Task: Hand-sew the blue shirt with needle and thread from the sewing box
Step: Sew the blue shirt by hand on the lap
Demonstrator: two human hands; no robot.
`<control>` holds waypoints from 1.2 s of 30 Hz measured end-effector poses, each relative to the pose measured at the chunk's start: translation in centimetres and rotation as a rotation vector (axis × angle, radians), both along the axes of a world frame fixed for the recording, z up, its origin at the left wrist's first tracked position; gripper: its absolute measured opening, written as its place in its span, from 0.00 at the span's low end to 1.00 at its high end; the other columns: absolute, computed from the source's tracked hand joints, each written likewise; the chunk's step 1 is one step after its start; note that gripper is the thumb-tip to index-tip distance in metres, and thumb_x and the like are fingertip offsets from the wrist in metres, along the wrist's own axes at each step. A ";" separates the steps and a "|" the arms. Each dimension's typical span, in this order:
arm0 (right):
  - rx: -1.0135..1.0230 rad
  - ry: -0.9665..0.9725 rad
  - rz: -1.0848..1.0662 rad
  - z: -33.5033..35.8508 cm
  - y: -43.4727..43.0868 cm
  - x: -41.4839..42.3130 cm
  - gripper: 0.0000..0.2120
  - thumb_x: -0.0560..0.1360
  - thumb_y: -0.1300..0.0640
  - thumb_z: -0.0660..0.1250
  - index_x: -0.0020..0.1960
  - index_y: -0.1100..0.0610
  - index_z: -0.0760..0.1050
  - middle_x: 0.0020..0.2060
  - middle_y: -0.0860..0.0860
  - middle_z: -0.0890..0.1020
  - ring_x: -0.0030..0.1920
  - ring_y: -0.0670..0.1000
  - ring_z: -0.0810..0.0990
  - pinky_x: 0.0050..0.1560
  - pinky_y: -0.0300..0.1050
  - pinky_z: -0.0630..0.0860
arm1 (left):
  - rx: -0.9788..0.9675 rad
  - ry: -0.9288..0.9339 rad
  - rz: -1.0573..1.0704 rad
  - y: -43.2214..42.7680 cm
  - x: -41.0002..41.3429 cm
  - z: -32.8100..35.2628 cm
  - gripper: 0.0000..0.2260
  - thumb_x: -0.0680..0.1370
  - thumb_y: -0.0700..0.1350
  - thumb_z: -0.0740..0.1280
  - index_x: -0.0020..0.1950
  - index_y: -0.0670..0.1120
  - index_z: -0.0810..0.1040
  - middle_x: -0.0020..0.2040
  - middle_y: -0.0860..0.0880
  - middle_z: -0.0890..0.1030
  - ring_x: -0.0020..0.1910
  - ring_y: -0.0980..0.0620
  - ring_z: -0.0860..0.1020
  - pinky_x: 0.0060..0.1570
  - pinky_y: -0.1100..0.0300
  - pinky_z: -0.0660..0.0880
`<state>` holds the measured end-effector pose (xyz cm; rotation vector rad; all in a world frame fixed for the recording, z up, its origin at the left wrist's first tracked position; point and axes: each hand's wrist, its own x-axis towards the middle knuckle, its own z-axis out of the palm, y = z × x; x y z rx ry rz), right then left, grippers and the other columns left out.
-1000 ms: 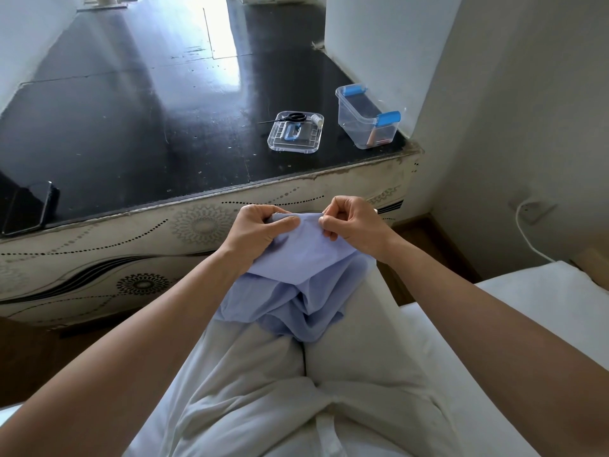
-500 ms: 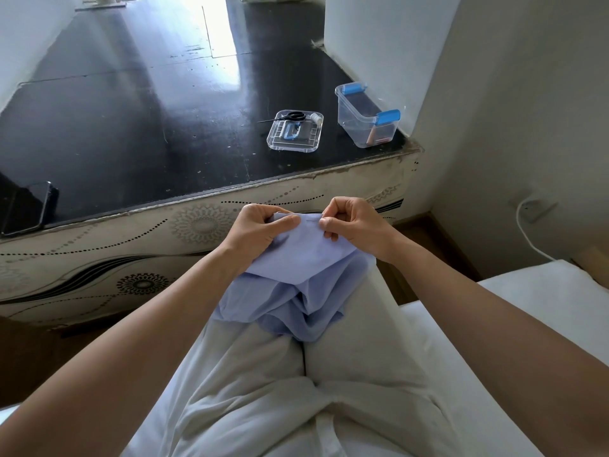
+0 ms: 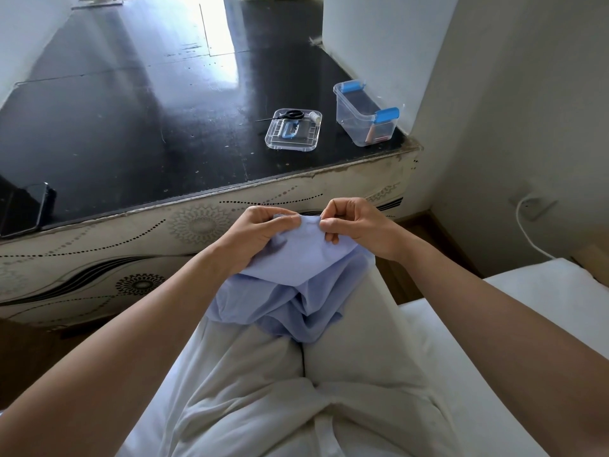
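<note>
Field notes. A black table (image 3: 131,127) fills the far half of the view. The person sits on the near side, light trousers (image 3: 263,390) across the lap.

The blue shirt (image 3: 296,272) is bunched on the lap, with its top fold lifted toward the table edge. The edge of that fold runs left to right between the two hands.

The left hand (image 3: 255,230) has its grip clenched on the fold's left end, thumb on top and cloth draped over the fingers. The right hand (image 3: 357,225) has curled fingers, and thumb and forefinger pinch the fold's right end, near the left thumb tip.

The sewing box (image 3: 365,118) stands open at the far right of the table, well apart from both hands. Its clear lid (image 3: 293,135) lies flat just to the left, with scissors (image 3: 291,114) on the lid's far edge.

The needle and thread are too small to make out — the right pinch may hold the needle at the cloth, but I cannot tell.

Judgement: this is the stitching step. The stitch line would follow the fold edge, so the work sits directly between the grips. The right hand is nearer the box — likeliest to draw thread off rightward.
</note>
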<state>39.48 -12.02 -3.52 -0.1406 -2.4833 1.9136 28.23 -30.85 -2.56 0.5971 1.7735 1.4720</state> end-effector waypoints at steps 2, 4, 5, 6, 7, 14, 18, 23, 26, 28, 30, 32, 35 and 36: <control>-0.007 -0.013 0.032 0.1 0.2 0.0 0.05 0.80 0.61 0.64 0.47 0.62 0.76 0.37 0.53 0.80 0.38 0.48 0.78 0.46 0.40 0.76 | 0.015 -0.016 -0.032 -0.1 -0.1 0.0 0.06 0.78 0.41 0.68 0.47 0.42 0.84 0.39 0.44 0.82 0.36 0.51 0.78 0.34 0.63 0.74; -0.025 -0.022 0.051 0.1 0.3 0.1 0.05 0.80 0.61 0.64 0.47 0.61 0.76 0.36 0.51 0.81 0.39 0.47 0.78 0.46 0.40 0.76 | 0.030 -0.038 -0.061 -0.1 -0.2 0.0 0.06 0.77 0.42 0.68 0.48 0.42 0.84 0.40 0.45 0.82 0.37 0.51 0.78 0.35 0.63 0.75; -0.035 -0.025 0.055 0.1 0.4 0.0 0.05 0.80 0.61 0.64 0.47 0.61 0.76 0.36 0.50 0.81 0.39 0.47 0.78 0.46 0.40 0.76 | 0.035 -0.049 -0.075 -0.1 -0.2 0.0 0.06 0.76 0.44 0.69 0.48 0.43 0.84 0.40 0.45 0.82 0.37 0.51 0.79 0.34 0.63 0.75; -0.042 -0.027 0.058 0.1 0.4 0.0 0.05 0.80 0.60 0.64 0.48 0.61 0.76 0.36 0.49 0.81 0.39 0.48 0.78 0.47 0.40 0.76 | 0.041 -0.059 -0.090 -0.1 -0.2 0.1 0.07 0.75 0.45 0.69 0.47 0.44 0.84 0.40 0.45 0.83 0.36 0.51 0.79 0.34 0.63 0.75; -0.046 -0.027 0.061 0.1 0.4 0.0 0.04 0.80 0.60 0.64 0.47 0.60 0.76 0.36 0.49 0.81 0.39 0.48 0.78 0.47 0.40 0.76 | 0.045 -0.066 -0.101 -0.1 -0.2 0.1 0.07 0.74 0.46 0.69 0.46 0.45 0.85 0.40 0.46 0.83 0.36 0.51 0.79 0.34 0.63 0.75; -0.043 0.000 0.042 0.0 -0.1 -0.2 0.07 0.77 0.57 0.66 0.48 0.61 0.77 0.38 0.53 0.79 0.37 0.47 0.76 0.43 0.39 0.76 | 0.019 -0.089 -0.084 0.2 0.3 0.1 0.14 0.72 0.47 0.71 0.52 0.40 0.83 0.39 0.46 0.82 0.34 0.53 0.78 0.32 0.63 0.74; -0.052 -0.002 -0.005 -0.3 -0.1 -0.2 0.07 0.76 0.56 0.68 0.47 0.60 0.78 0.38 0.55 0.79 0.37 0.47 0.77 0.43 0.40 0.76 | 0.003 -0.091 -0.072 0.3 0.3 0.2 0.12 0.69 0.49 0.72 0.48 0.43 0.84 0.39 0.46 0.83 0.35 0.52 0.78 0.32 0.63 0.75; -0.118 0.037 -0.028 -0.2 -0.4 -0.5 0.08 0.74 0.55 0.70 0.47 0.60 0.79 0.39 0.58 0.79 0.38 0.50 0.77 0.44 0.40 0.77 | 0.045 -0.123 -0.057 0.5 0.5 0.0 0.09 0.71 0.48 0.71 0.45 0.45 0.85 0.40 0.46 0.83 0.37 0.52 0.79 0.35 0.62 0.76; -0.184 0.033 -0.031 -0.5 0.0 -0.4 0.05 0.78 0.60 0.66 0.50 0.62 0.77 0.40 0.56 0.81 0.39 0.50 0.78 0.46 0.40 0.78 | 0.072 -0.132 0.001 0.5 0.2 -0.1 0.07 0.70 0.49 0.72 0.42 0.46 0.86 0.37 0.48 0.83 0.34 0.53 0.78 0.35 0.61 0.74; -0.144 0.021 -0.032 -0.7 0.0 -0.3 0.04 0.79 0.61 0.65 0.50 0.61 0.78 0.40 0.56 0.81 0.39 0.49 0.79 0.46 0.39 0.78 | 0.068 -0.138 0.020 0.6 0.1 -0.2 0.08 0.69 0.50 0.72 0.41 0.47 0.86 0.36 0.48 0.82 0.34 0.53 0.78 0.36 0.61 0.73; -0.112 0.018 -0.036 -0.6 -0.5 -0.3 0.04 0.79 0.61 0.65 0.49 0.61 0.79 0.41 0.55 0.80 0.39 0.48 0.78 0.44 0.36 0.77 | 0.056 -0.128 -0.001 0.7 0.4 -0.2 0.08 0.70 0.51 0.74 0.41 0.47 0.85 0.37 0.47 0.81 0.35 0.51 0.76 0.37 0.59 0.70; -0.089 0.035 -0.054 -0.7 -0.9 -0.4 0.05 0.79 0.61 0.65 0.49 0.61 0.78 0.41 0.55 0.80 0.40 0.48 0.77 0.42 0.36 0.76 | 0.031 -0.106 -0.001 0.9 0.6 -0.3 0.11 0.71 0.54 0.75 0.40 0.47 0.84 0.38 0.45 0.79 0.37 0.46 0.73 0.37 0.57 0.68; -0.038 0.060 -0.085 -0.9 -0.9 -0.7 0.06 0.79 0.60 0.65 0.48 0.62 0.78 0.40 0.57 0.79 0.39 0.49 0.76 0.41 0.36 0.75 | -0.018 -0.075 0.023 1.0 0.5 -0.2 0.14 0.70 0.57 0.73 0.43 0.46 0.85 0.41 0.41 0.79 0.41 0.43 0.72 0.37 0.56 0.68; -0.025 0.064 -0.087 -0.9 -0.9 -0.8 0.06 0.79 0.60 0.64 0.48 0.62 0.78 0.39 0.56 0.78 0.38 0.47 0.76 0.41 0.35 0.75 | -0.029 -0.069 0.023 1.0 0.6 -0.1 0.17 0.70 0.57 0.73 0.45 0.44 0.85 0.43 0.39 0.80 0.42 0.42 0.73 0.39 0.54 0.69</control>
